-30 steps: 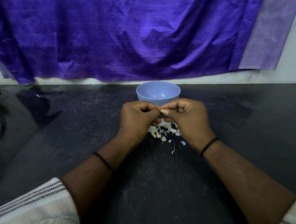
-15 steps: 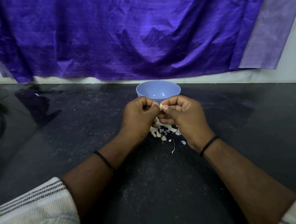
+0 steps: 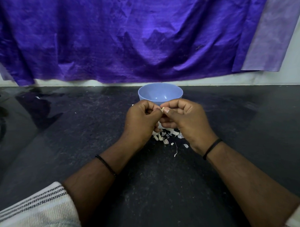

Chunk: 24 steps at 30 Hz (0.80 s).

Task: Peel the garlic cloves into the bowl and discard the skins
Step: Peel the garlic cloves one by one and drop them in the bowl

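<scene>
Both hands pinch one small garlic clove between them, just in front of the bowl and slightly below its rim. Left hand is curled into a loose fist, thumb and forefinger closed on the clove's left side. Right hand mirrors it, its thumb tip pressed on the clove's right side with the pale nail facing up, the other fingers folded under. Only a pale sliver of the clove shows between the fingertips, so how much skin is on it cannot be told.

The bowl is light blue, upright, and stands on the dark counter close to the back edge. What can be seen of its inside looks bare, though the hands hide its near wall.

Just in front of the bowl, under and behind the hands, lies a pile of cloves mixed with torn skins. A few loose flakes and a thin strand are scattered a little nearer the person than the pile.

Each wrist carries a thin black band. A striped pale sleeve covers the left upper forearm. Behind the bowl a purple cloth hangs down the wall, its lower hem ending just above the counter's back edge.
</scene>
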Tool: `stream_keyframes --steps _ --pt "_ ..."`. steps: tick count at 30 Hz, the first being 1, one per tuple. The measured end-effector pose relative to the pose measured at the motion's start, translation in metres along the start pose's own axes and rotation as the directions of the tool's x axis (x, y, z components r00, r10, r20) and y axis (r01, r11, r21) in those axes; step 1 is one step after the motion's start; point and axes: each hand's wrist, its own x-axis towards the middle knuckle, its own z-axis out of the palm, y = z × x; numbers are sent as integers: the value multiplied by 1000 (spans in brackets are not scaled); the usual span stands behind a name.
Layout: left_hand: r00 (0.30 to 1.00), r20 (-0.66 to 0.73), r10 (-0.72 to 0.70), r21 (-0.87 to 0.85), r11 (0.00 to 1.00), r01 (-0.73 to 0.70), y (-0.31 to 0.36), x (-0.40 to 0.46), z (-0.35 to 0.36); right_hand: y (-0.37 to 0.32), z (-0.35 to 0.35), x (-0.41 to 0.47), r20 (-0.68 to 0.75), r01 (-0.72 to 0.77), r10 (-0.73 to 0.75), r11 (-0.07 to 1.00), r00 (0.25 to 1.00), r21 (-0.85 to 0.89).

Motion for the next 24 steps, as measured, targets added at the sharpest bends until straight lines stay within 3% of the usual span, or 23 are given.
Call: stream_keyframes --steps 24 --pt "999 -47 13 28 1000 -12 2 -3 2 4 1 3 -77 36 -32 998 997 52"
